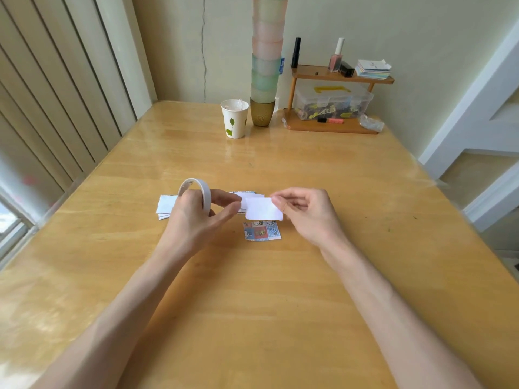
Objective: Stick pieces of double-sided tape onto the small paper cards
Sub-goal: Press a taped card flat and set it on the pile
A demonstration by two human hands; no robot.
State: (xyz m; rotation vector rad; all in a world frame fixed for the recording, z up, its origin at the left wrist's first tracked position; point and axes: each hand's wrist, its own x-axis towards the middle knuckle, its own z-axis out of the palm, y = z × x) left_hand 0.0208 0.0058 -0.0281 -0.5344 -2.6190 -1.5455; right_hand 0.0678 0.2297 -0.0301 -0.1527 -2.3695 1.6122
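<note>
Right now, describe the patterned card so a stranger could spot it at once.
On the wooden table, look near the middle. Just nearer the person than the white card pinched in the right hand, a small patterned card lies flat on the wood. Its face shows coloured cartoon squares, while the white card is blank.

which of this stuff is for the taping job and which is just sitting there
For the job: tape roll in the left hand, white card pinched by the right hand, patterned card, card pile.
Lying about: paper cup, cup stack, shelf, box, nail polish.
</note>
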